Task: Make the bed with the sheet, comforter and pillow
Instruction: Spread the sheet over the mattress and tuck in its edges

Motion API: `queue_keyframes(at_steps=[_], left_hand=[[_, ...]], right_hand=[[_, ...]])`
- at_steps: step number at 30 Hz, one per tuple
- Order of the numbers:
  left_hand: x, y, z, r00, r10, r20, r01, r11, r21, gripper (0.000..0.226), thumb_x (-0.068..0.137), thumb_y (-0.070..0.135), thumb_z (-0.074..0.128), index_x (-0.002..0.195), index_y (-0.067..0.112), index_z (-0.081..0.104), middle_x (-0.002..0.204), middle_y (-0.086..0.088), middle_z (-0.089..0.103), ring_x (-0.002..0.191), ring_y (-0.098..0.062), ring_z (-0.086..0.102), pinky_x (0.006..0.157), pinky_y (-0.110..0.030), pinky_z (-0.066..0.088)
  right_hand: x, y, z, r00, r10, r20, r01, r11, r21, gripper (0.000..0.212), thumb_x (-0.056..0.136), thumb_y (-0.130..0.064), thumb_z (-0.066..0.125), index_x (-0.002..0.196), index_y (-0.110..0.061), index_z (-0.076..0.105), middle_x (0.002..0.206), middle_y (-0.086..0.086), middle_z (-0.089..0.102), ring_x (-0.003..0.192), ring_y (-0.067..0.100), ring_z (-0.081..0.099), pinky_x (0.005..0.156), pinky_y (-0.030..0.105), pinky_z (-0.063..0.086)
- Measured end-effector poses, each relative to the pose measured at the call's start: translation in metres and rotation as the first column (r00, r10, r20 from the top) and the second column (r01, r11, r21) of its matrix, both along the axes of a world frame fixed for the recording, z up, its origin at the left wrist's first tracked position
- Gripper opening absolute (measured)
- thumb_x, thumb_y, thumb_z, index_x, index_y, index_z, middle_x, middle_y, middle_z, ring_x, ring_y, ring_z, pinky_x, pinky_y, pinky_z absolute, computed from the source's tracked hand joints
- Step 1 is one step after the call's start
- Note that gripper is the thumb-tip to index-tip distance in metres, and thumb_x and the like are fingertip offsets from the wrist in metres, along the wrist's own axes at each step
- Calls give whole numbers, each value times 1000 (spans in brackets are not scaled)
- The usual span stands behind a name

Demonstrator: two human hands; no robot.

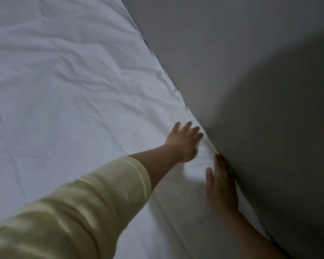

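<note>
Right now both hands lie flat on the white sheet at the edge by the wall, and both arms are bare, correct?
Not quite. The head view shows the left hand in a pale yellow sleeve; only the right hand has a bare arm. Both rest open on the white sheet beside the wall.

wrinkled white sheet (pixel 64 90) over bed

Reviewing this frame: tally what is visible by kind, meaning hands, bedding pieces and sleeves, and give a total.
Hands: 2, left hand and right hand, both flat and open by the wall
Bedding: 1, white sheet
Sleeves: 1, pale yellow sleeve
Total: 4
</note>
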State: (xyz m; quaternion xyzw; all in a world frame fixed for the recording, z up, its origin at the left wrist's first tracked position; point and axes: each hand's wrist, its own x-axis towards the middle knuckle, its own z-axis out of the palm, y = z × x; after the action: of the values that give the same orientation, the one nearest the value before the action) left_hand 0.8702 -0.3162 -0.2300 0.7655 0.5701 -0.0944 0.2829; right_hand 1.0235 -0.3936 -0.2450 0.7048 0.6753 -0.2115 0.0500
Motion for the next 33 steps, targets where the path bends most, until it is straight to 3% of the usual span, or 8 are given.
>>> queue_keyframes(at_steps=[5,8,14,17,20,24,27,33], left_hand=[[49,-5,-24,997,27,-73,-25,999,24,66,96,45,32,152,19,9,161,2,4,150,-20,-4,121,-43,-2],[60,-4,-31,994,46,-100,-37,995,88,67,95,50,31,152,22,10,161,1,9,150,-25,1,120,-48,-1],[90,-13,-25,967,143,-209,-125,988,94,57,97,36,29,149,14,22,156,-7,22,145,-31,12,119,-51,6],[114,-52,-13,990,20,-136,-17,1000,23,62,98,39,31,152,13,13,159,-6,12,149,-27,4,120,-48,4],[142,-103,-9,992,-111,-57,110,994,-16,63,99,42,30,153,21,6,161,-4,1,150,-25,-3,119,-48,1],[182,-133,-16,960,-279,-20,278,960,-34,58,100,40,27,152,28,4,162,1,-4,149,-28,-10,119,-53,-2],[202,-138,-18,973,-229,-29,227,972,-54,58,100,35,28,152,25,4,161,1,-4,148,-31,-10,120,-51,1],[210,-140,-11,977,-199,-71,195,979,-58,57,100,35,28,152,25,7,161,2,-2,148,-31,-10,120,-52,2]], right_hand=[[5,16,-26,999,-10,34,10,1000,-2,59,100,-38,15,152,-10,17,160,3,14,148,17,14,120,31,10],[15,18,-26,998,-43,-55,45,999,22,54,101,-30,30,150,-10,23,159,3,19,147,18,18,120,31,15],[76,-60,-27,996,-76,-56,85,980,179,59,90,-30,22,136,-5,50,141,12,51,129,28,51,107,43,40],[118,-96,-19,988,-144,-59,149,985,85,51,98,-23,24,146,-10,33,154,5,33,143,22,30,117,34,22],[137,-115,-14,955,-191,-228,230,960,161,45,95,-15,35,138,-6,47,144,11,47,136,27,41,113,36,27],[146,-127,-17,762,-444,-471,579,793,188,37,89,-8,42,117,2,65,123,20,64,117,34,59,101,40,44],[158,-133,-20,412,-780,-472,847,518,-117,30,96,-9,46,122,0,59,126,16,60,118,32,56,99,34,44],[180,-125,-42,201,-821,-534,806,449,-387,33,94,-18,56,117,5,58,121,23,61,116,38,57,102,48,45]])
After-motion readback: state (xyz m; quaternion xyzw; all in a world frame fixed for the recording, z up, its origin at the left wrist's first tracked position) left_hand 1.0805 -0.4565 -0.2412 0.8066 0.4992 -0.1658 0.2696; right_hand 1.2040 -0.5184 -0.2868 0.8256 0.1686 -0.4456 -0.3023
